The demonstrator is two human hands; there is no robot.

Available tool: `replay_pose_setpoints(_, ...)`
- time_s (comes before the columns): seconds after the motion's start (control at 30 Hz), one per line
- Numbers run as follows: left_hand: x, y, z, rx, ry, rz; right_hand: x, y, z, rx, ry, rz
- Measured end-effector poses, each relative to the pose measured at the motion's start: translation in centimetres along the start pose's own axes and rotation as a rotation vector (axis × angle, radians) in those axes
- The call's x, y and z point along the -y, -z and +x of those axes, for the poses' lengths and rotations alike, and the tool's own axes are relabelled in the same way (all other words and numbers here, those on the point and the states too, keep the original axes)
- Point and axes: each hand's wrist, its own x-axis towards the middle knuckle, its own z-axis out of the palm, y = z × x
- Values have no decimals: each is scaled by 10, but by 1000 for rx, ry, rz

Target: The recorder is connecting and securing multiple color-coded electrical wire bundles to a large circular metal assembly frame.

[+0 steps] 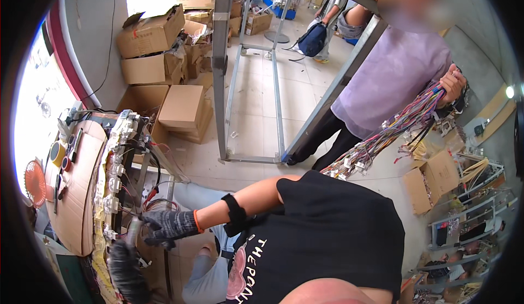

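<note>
My right hand [170, 228], in a grey knit glove with an orange cuff, reaches left to the edge of a workbench. Its fingertips are closed at a thin reddish wire [128, 212] that runs out from the board. Nearer, my left hand [126, 268], in a darker grey glove, is smeared by motion beside the same edge, and its fingers cannot be made out. A row of white connectors [112, 185] lines the board's edge along yellowed tape. Loose wires [164, 206] hang below, beside my right hand.
On the bench lie a cardboard sheet [82, 195], tape rolls [57, 154] and an orange dish [35, 183]. Cardboard boxes [183, 107] are stacked beyond. A metal frame [221, 85] stands ahead. To the right, a person [387, 80] holds a wire bundle [382, 135]; others stand farther back.
</note>
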Motion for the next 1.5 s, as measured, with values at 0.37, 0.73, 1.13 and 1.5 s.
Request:
replay_pose_setpoints(0.37, -84, -18, -61, -130, 785, -947, -48, 19, 54, 72, 808, -1037)
replay_pose_setpoints(0.73, -107, -39, -152, -297, 1117, -1175, 9, -86, 139, 26, 694, -1044)
replay_pose_setpoints(1.13, -74, -46, -145, -339, 1038, -1149, 0, -85, 171, -47, 572, -976)
replay_pose_setpoints(1.5, -47, -33, -103, -518, 1086, -870, 6, -59, 156, 122, 824, -1103)
